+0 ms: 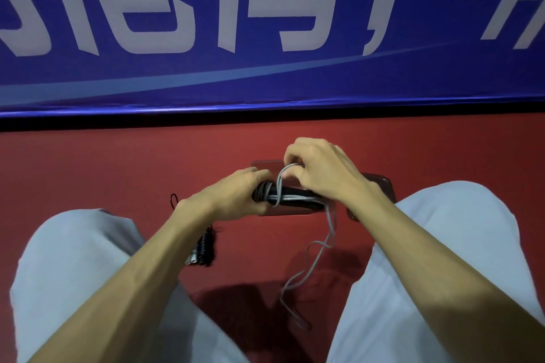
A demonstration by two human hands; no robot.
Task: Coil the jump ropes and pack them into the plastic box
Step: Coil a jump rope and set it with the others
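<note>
The left hand (pixel 236 194) grips the handles' (pixel 295 196) 9 o'clock end, steadying them so the right hand (pixel 321 171), fingers curled, can pinch a rope (pixel 318 253) loop at 12 (tail dangling toward 6), above the box (pixel 380 183).

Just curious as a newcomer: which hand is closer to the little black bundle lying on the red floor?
Left. The left hand grips the handles just beyond the black bundle; the right hand pinches the grey rope farther off, to the right.
</note>
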